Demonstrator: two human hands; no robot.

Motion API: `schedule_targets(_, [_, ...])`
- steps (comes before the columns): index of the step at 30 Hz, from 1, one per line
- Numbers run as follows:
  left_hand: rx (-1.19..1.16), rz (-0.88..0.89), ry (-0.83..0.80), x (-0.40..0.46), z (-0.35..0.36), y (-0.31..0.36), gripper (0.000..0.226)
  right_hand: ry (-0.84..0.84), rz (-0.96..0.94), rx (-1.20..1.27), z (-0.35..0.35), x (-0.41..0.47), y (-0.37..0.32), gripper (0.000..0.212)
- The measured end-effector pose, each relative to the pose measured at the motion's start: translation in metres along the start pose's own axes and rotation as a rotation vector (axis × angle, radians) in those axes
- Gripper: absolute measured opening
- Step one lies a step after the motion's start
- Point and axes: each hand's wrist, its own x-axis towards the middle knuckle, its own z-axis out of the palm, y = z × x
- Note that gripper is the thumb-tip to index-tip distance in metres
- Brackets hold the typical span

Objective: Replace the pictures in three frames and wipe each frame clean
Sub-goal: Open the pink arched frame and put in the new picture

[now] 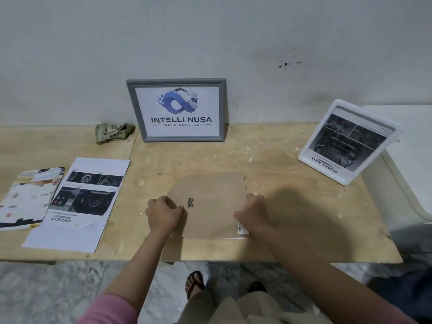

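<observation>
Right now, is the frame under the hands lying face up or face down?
Face down. The frame shows its brown backing board and a small metal hanger; both hands, left and right, grip its side edges.

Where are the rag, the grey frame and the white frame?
rag [114,132]: head view, middle of the crumpled cloth by the wall.
grey frame [177,138]: head view, on its bottom bar.
white frame [323,170]: head view, on its lower white border.

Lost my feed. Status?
Left hand and right hand grip face-down frame at its side edges. Backing board on. Nothing blocking.
</observation>
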Motion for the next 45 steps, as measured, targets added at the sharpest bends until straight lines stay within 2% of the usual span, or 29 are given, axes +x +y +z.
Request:
schedule_targets(4, [-0.006,0.073,-0.017,0.0,0.006,-0.005,0.043,0.005,-0.028,-0.099,0.006,-0.006,0.003,0.029])
schedule_targets(7, [-0.033,0.094,-0.008,-0.001,0.006,-0.006,0.047,0.015,-0.066,-0.145,0.01,-0.009,0.004,0.039])
schedule_targets(10, [-0.08,0.069,0.031,-0.002,0.005,-0.007,0.042,0.009,-0.094,-0.142,0.012,-0.01,0.002,0.038])
schedule_targets(15, [-0.078,0.031,-0.007,0.003,0.003,-0.008,0.053,0.008,-0.095,-0.099,0.014,-0.005,0.006,0.062])
schedule_targets(17, [-0.068,0.03,-0.024,0.007,0.002,-0.01,0.058,0.002,-0.081,-0.064,0.013,-0.002,0.009,0.066])
schedule_targets(23, [-0.054,0.113,-0.139,0.011,-0.002,-0.021,0.087,-0.008,-0.103,0.088,0.01,0.001,0.018,0.066])
schedule_targets(27, [0.063,0.199,-0.291,0.008,-0.005,-0.03,0.128,-0.124,-0.128,0.121,-0.001,0.005,0.024,0.078])
schedule_targets(29, [0.146,0.236,-0.314,0.006,-0.004,-0.034,0.14,-0.139,-0.132,0.13,-0.004,0.003,0.024,0.081])
schedule_targets(38, [0.251,0.252,-0.213,-0.001,0.0,-0.031,0.127,-0.108,-0.196,0.105,0.005,-0.004,0.027,0.079])
schedule_targets(43, [0.308,0.235,-0.241,-0.002,-0.002,-0.027,0.131,-0.069,-0.211,0.096,0.007,-0.01,0.032,0.07])
schedule_targets(45, [0.401,0.229,-0.269,-0.003,-0.005,-0.018,0.133,-0.09,-0.198,0.014,0.002,-0.008,0.028,0.07])
